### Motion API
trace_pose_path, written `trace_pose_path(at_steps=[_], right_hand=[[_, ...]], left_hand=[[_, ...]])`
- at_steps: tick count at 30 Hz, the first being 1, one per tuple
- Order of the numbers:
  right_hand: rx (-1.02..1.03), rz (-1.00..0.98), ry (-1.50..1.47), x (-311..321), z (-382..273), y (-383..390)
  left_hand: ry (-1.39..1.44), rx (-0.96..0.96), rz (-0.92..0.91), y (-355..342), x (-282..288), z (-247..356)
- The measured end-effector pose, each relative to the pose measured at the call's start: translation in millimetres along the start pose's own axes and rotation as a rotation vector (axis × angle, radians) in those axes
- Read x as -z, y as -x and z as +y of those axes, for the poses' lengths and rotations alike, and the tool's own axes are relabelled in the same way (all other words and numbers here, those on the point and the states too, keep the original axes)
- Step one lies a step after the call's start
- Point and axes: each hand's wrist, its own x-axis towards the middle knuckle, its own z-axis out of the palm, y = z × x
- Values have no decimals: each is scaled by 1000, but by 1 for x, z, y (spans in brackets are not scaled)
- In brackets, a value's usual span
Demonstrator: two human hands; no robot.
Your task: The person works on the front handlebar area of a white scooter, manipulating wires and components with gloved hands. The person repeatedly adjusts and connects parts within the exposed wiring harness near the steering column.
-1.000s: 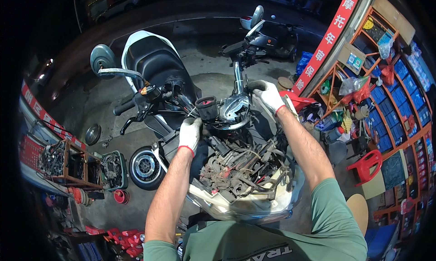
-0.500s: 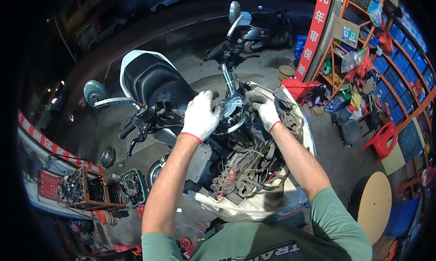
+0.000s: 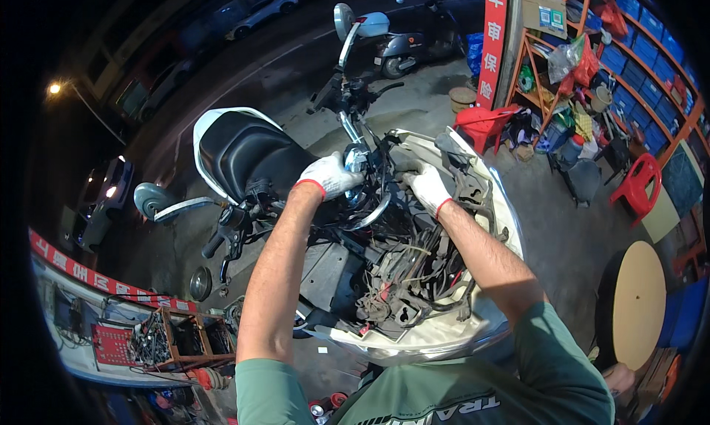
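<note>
A scooter with its front opened up stands before me. My left hand [image 3: 330, 177], in a white knit glove with a red cuff, is closed at the chrome handlebar stem [image 3: 356, 159]; its fingertips curl against the metal. Across the stem, my right hand [image 3: 425, 186], gloved alike, has its fingers bent together among dark cables inside the cream front shell [image 3: 497, 225]. What they pinch is hidden. A tangle of wires and connectors [image 3: 407, 273] fills the shell nearer to me. The black seat [image 3: 251, 155] lies to the left.
Round mirrors [image 3: 154, 196] stick out on chrome arms. Orange shelving [image 3: 651, 107] with blue bins and red plastic chairs [image 3: 637, 185] stand to the right. A round tan board [image 3: 638, 307] is at lower right, a tool rack [image 3: 185, 336] at lower left. Another scooter [image 3: 407, 52] is parked behind.
My left hand has come lower and its fingers have curled in at the stem. My right hand has shifted slightly lower and left. The whole view has turned somewhat.
</note>
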Motion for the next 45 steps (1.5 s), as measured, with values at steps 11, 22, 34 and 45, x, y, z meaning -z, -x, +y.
trace_pose_path(at_steps=[11, 22, 34, 45], right_hand=[[-18, -52, 55, -3, -14, 2], [74, -59, 200, -10, -36, -14], [436, -33, 819, -22, -61, -4], [573, -156, 883, -26, -54, -7]], left_hand=[[165, 45, 98, -7, -12, -13], [312, 10, 80, -13, -17, -25], [408, -55, 75, -30, -31, -46], [329, -69, -35, -15, -19, -33]])
